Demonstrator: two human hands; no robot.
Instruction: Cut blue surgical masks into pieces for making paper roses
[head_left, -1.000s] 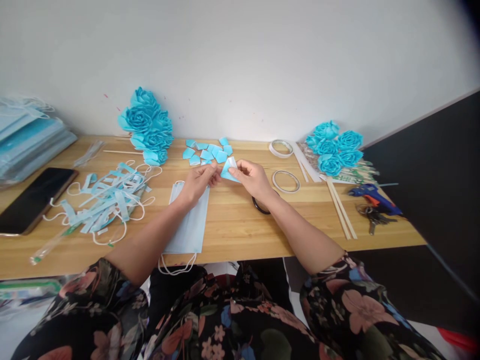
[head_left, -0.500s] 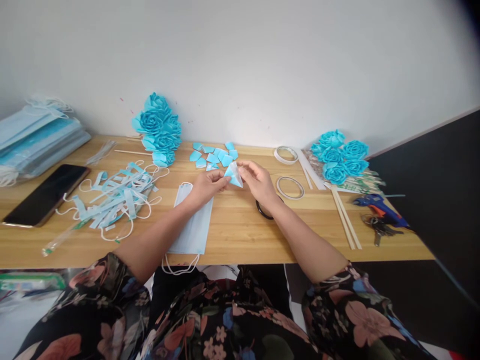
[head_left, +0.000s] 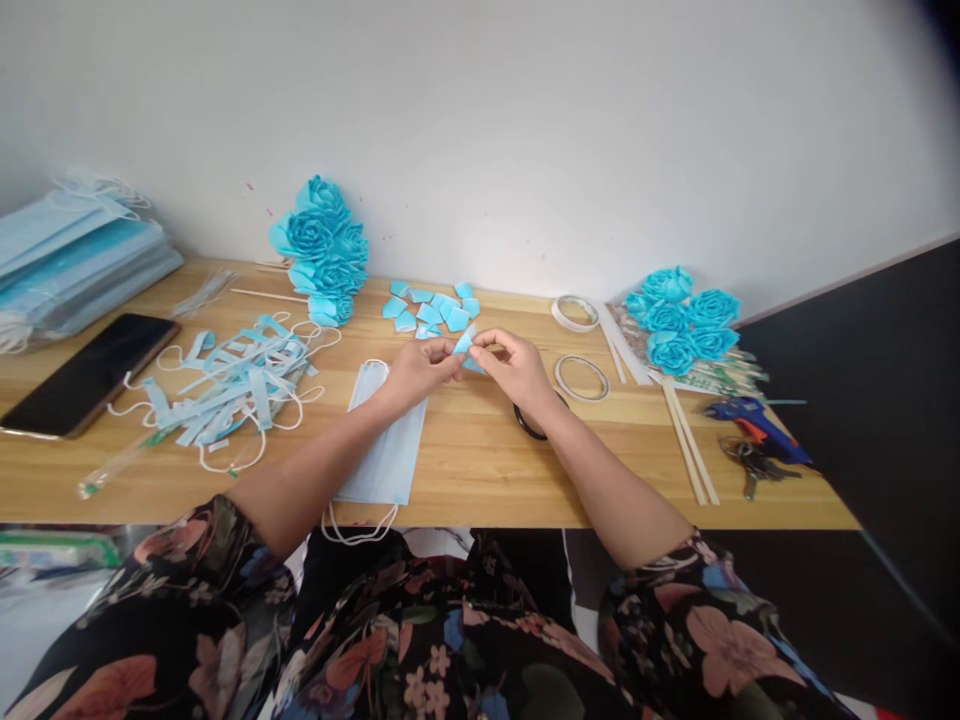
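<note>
Between my two hands is a small blue piece of mask fabric, pinched by both and partly covered by fingers. My left hand grips it from the left, thumb on its lower edge. From the right, my right hand presses its thumb and forefinger on the piece. Just behind the hands lie several cut blue fabric pieces in a loose cluster. A flat pale blue face mask lies under my left wrist. A black ring-shaped thing is partly hidden under my right wrist.
To the left are mask stacks, a phone, a heap of strips and ear loops, and blue fabric roses. On the right are tape rolls, more roses, sticks, a glue gun and keys.
The fabric piece was spread wider with its pale side showing; now it looks narrower, folded or curled between my fingers. Both hands stay in nearly the same place.
</note>
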